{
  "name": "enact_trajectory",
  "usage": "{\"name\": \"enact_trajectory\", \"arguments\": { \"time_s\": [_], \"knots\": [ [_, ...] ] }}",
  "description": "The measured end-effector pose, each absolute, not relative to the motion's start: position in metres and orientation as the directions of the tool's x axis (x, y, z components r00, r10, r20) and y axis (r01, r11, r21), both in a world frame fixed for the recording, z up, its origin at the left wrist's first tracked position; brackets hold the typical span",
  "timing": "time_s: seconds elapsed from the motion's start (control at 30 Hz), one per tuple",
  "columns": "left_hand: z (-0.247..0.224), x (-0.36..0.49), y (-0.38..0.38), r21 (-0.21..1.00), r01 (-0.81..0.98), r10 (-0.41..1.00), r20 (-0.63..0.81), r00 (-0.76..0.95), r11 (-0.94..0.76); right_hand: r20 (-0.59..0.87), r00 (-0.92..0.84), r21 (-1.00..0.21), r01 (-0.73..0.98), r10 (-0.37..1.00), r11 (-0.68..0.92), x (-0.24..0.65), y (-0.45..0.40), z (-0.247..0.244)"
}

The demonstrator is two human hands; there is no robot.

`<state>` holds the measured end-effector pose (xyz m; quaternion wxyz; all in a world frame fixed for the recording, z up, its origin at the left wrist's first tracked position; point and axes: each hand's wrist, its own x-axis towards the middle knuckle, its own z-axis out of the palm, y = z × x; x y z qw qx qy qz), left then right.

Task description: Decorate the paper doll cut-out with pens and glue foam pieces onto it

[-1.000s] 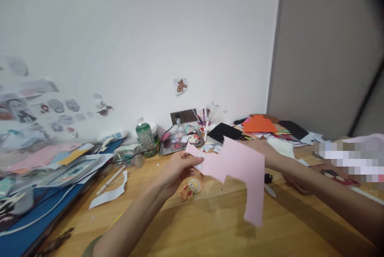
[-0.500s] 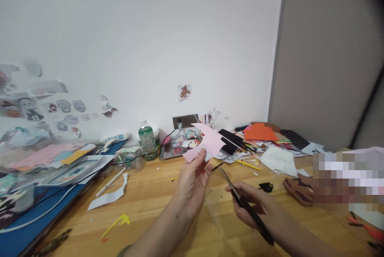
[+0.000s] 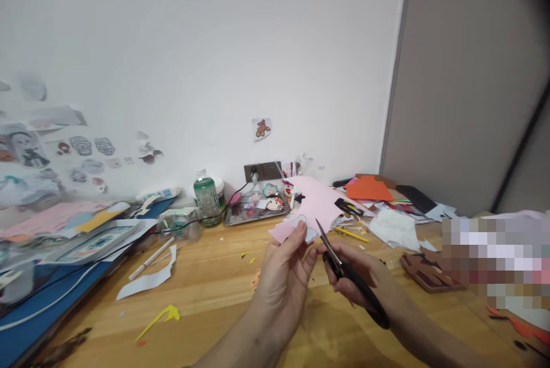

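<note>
Between thumb and fingers, my left hand (image 3: 286, 282) pinches a sheet of pink paper (image 3: 315, 199), which has a curved notch along its left side. A small pale-blue paper shape (image 3: 310, 234) lies against the pink sheet by my left thumb. My right hand (image 3: 358, 270) is wrapped round black-handled scissors (image 3: 354, 282). Their blades point up and left, slightly parted, close to the lower edge of the pink paper. My two hands nearly meet at the fingertips, above the wooden table (image 3: 206, 310).
Behind my hands stand a metal tray (image 3: 240, 216) with small figures and a green bottle (image 3: 208, 199). White scraps (image 3: 148, 282) and a yellow scrap (image 3: 165, 316) lie left. Coloured paper (image 3: 369, 187) is piled back right; a brown tray (image 3: 425, 270) sits right. A black cable (image 3: 215, 219) crosses behind.
My right hand has brought the scissors closer to the pink paper, and the blades have parted. The pink sheet has turned and shifted right with my left hand. The view has shifted slightly.
</note>
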<state>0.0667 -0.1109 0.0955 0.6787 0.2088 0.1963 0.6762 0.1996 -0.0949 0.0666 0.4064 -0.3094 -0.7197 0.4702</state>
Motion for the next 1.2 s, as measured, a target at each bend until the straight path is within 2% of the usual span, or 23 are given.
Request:
{"name": "enact_trajectory", "arguments": {
  "time_s": [0.17,0.43,0.63,0.8,0.97,1.2],
  "knots": [
    [0.098,0.067,-0.112,0.537,-0.844,1.0,0.001,-0.013,-0.012,0.309,-0.469,-0.931,0.031,0.828,0.365,0.202,-0.094,0.065],
    [0.097,0.068,-0.114,0.543,-0.839,0.998,-0.032,-0.054,-0.028,0.186,-0.375,-0.974,0.049,0.908,0.219,0.205,-0.101,0.062],
    [0.093,0.072,-0.114,0.608,-0.793,0.999,0.036,0.0,-0.022,0.207,-0.412,-0.972,0.018,0.887,0.235,0.202,-0.104,0.07],
    [0.091,0.073,-0.115,0.616,-0.788,1.0,0.007,-0.008,-0.01,0.208,-0.372,-0.972,0.025,0.905,0.233,0.205,-0.103,0.062],
    [0.086,0.072,-0.114,0.695,-0.718,0.999,-0.005,0.044,0.035,0.271,-0.381,-0.951,0.034,0.884,0.306,0.208,-0.097,0.053],
    [0.076,0.072,-0.109,0.71,-0.7,0.995,-0.006,0.104,0.078,0.178,-0.283,-0.976,0.069,0.943,0.205,0.208,-0.109,0.049]
  ]
}}
